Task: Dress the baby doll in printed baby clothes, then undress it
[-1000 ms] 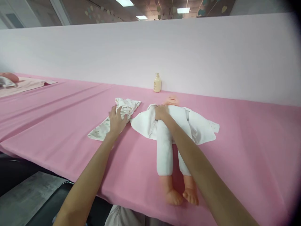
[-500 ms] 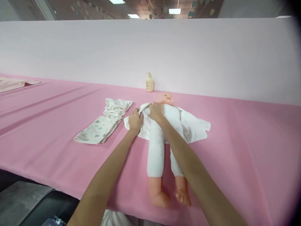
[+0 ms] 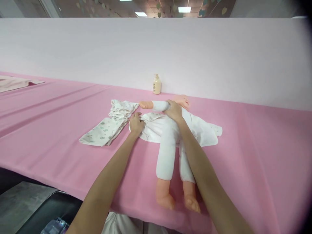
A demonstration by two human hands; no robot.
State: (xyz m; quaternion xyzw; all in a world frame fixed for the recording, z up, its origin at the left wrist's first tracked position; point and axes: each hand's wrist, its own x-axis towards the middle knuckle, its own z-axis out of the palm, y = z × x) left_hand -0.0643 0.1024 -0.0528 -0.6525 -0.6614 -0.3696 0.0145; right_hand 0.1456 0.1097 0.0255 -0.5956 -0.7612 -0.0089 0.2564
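Observation:
A baby doll (image 3: pixel 166 162) with a white cloth body lies on its back, feet toward me and head tilted to the right. Beneath and beside its torso spreads a white baby shirt (image 3: pixel 152 130), with one sleeve out to the right. My left hand (image 3: pixel 136 124) is closed on the shirt's left side, near the sleeve. My right hand (image 3: pixel 174 110) wraps round the doll's upper chest and shoulder; its fingertips are partly hidden. The doll's arm on the left (image 3: pixel 157 105) stretches out bare of the shirt, above the cloth.
Folded white patterned clothes (image 3: pixel 104 131) lie left of my left hand. A cream pump bottle (image 3: pixel 156 85) stands by the white wall (image 3: pixel 97 52). The pink table cover (image 3: pixel 243 156) has creases. A pale pink cloth (image 3: pixel 17 83) is at far left, a black chair (image 3: pixel 53 208) below.
The doll's arm on the left now lies outstretched in view. My right hand has shifted right onto its shoulder, and the doll's torso and head have turned right. My left hand moved slightly left.

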